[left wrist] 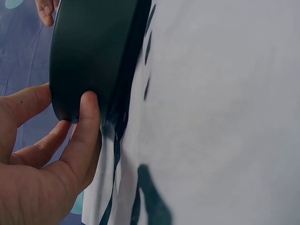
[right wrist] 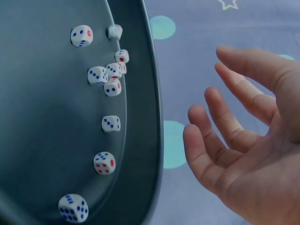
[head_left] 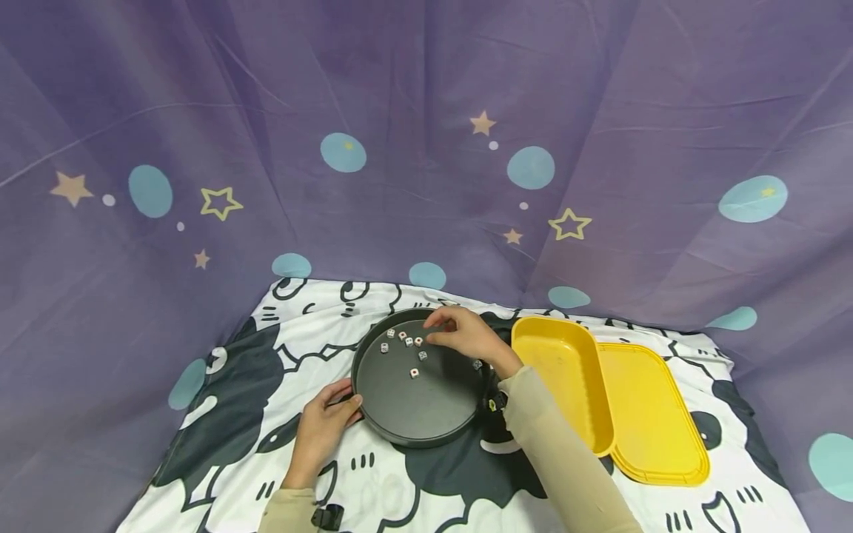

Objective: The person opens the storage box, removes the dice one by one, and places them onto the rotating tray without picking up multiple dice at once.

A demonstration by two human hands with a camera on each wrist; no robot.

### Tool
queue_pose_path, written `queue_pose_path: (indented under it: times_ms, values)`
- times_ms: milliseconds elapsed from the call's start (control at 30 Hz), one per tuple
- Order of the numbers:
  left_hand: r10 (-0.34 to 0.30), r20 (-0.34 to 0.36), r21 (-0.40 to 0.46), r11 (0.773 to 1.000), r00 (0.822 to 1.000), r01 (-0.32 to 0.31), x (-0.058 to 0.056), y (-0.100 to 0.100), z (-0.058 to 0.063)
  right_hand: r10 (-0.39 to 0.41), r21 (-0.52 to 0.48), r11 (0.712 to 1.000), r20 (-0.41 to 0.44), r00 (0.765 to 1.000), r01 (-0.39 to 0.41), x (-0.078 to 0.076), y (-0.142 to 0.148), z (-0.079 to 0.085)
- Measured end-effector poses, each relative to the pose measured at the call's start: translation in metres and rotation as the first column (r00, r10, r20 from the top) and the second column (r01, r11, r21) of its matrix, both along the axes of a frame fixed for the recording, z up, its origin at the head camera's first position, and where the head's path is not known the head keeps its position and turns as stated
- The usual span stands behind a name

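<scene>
A round black pan [head_left: 421, 407] with a low wall lies on the patterned cloth. Several white dice with blue and red pips are scattered in it, mostly toward its far side; one die [head_left: 414, 373] sits nearer the middle, another [head_left: 477, 364] by the right wall. My left hand [head_left: 323, 429] holds the pan's left side, and in the left wrist view its thumb and fingers press around the wall [left wrist: 89, 51]. Above the far right part of the pan hovers my right hand [head_left: 466, 337]. Its fingers are loosely bent and hold nothing in the right wrist view, apart from the dice [right wrist: 111, 123].
To the right of the pan stands a yellow box [head_left: 560, 377], with a flat yellow lid [head_left: 660, 414] beside it. A black-and-white cloth [head_left: 373, 481] covers the table, and a purple curtain [head_left: 400, 207] hangs behind. My right forearm crosses in front of the box.
</scene>
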State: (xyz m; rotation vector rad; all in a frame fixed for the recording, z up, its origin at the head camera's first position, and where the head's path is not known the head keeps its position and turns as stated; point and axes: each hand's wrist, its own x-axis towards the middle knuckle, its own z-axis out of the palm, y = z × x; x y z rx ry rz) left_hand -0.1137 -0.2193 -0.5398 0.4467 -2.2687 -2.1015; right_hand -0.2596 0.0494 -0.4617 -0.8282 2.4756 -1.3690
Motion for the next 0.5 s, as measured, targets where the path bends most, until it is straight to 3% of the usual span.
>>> queue_pose_path:
  times_ms: [367, 500]
  values:
    - [-0.003, -0.005, -0.002, 1.000, 1.000, 0.003, 0.002, 0.000, 0.003, -0.033, 0.005, 0.999, 0.000, 0.999, 0.033, 0.005, 0.014, 0.001]
    - [-0.002, -0.010, -0.097, 0.995, 1.000, 0.001, 0.004, -0.001, 0.006, -0.046, 0.002, 0.999, 0.004, 0.999, 0.046, 0.006, 0.018, 0.003]
